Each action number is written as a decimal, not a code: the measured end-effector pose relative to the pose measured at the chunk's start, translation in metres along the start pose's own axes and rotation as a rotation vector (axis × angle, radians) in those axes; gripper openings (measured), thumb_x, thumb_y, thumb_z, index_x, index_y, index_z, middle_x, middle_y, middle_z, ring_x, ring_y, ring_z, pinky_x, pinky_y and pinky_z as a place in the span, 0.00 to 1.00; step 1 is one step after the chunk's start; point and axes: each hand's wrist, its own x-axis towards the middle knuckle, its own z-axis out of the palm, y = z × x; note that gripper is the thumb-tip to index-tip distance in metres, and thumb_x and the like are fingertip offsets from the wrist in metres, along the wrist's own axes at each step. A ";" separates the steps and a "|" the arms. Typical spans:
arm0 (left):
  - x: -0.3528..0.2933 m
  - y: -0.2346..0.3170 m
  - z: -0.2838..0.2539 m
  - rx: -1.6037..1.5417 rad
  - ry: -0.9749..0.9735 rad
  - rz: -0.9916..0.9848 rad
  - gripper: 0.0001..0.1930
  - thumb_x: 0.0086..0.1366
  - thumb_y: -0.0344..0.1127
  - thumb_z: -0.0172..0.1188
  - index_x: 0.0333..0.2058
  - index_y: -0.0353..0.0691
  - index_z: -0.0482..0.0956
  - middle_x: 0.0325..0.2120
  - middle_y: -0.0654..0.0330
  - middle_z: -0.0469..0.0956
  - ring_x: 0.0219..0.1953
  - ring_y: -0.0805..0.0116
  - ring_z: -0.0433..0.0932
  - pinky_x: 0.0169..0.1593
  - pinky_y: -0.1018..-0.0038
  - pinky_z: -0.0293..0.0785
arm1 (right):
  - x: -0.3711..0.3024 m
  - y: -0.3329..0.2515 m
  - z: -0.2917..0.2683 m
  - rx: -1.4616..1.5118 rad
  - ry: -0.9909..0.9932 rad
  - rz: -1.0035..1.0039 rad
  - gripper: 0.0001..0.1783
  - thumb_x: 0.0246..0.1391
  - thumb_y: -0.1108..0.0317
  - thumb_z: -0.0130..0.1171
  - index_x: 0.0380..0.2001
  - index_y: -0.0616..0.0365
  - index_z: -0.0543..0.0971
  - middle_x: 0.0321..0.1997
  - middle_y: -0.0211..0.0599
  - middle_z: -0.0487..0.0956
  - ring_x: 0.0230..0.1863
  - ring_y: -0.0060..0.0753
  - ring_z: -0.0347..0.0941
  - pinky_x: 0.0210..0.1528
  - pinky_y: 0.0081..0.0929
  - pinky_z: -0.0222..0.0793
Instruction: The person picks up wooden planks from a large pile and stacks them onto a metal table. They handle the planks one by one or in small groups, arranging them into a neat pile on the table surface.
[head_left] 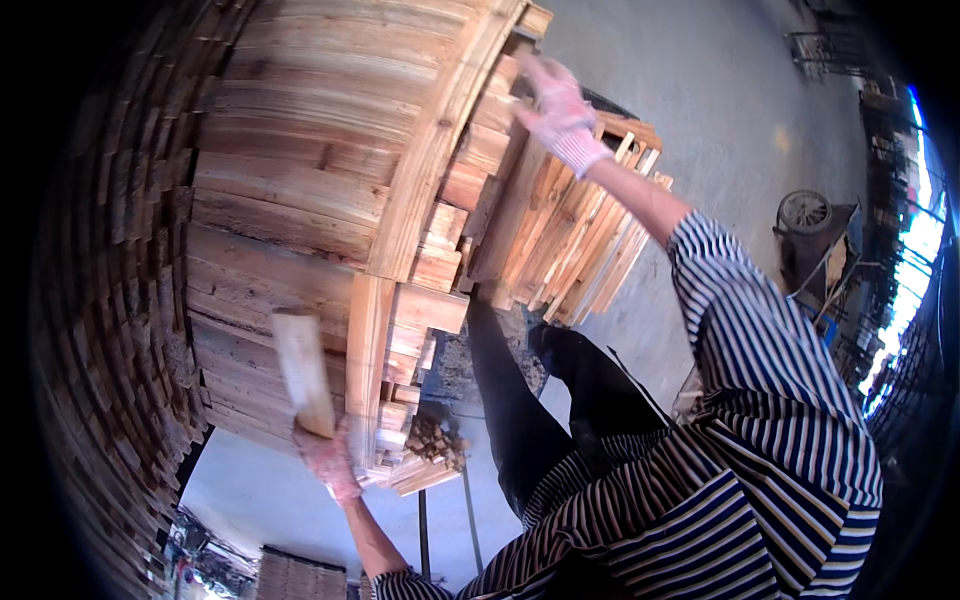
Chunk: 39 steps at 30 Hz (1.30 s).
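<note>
My left hand, in a pink and white work glove, is closed around the lower end of a short pale board. This board is tilted upward in front of a large stack of wooden planks, and motion blurs it. My right hand, in a matching glove, reaches out at the far end of the stack. Its fingers and thumb are apart, with nothing seen between them. They are close to the uneven ends of short wood blocks along the stack's right side, and blur hides whether they touch.
More cut wood strips lie in a pile just right of the stack. Below, offcuts sit in a heap. A tall wall of stacked boards stands at the left. A wheeled cart is on the grey floor at the right.
</note>
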 end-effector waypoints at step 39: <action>0.074 -0.032 0.037 -0.066 0.201 0.019 0.61 0.47 0.57 0.81 0.75 0.44 0.56 0.72 0.45 0.62 0.75 0.44 0.56 0.75 0.53 0.59 | -0.136 -0.038 -0.081 1.884 -0.607 0.030 0.60 0.52 0.30 0.71 0.75 0.56 0.59 0.62 0.45 0.75 0.62 0.46 0.73 0.66 0.47 0.69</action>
